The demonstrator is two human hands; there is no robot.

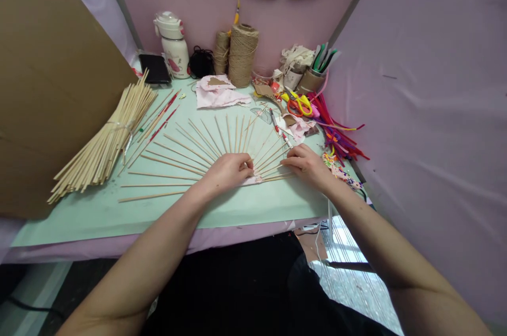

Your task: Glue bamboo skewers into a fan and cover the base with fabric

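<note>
Several thin wooden sticks (186, 148) lie spread in a fan shape on a pale green mat (119, 214), their inner ends meeting near a small pink piece under my hands. My left hand (227, 172) rests curled over the hub of the fan, fingers pressed down on the stick ends. My right hand (307, 163) sits at the fan's right side, fingers pinched on one of the rightmost sticks.
A tied bundle of sticks (106, 140) lies at left beside a cardboard sheet (47, 87). Behind are a white bottle (174, 45), twine spools (241, 53), pink cloth (217, 92), yellow scissors (299, 103), pipe cleaners (336, 132) and a pen cup (312, 80). Pink walls enclose the desk.
</note>
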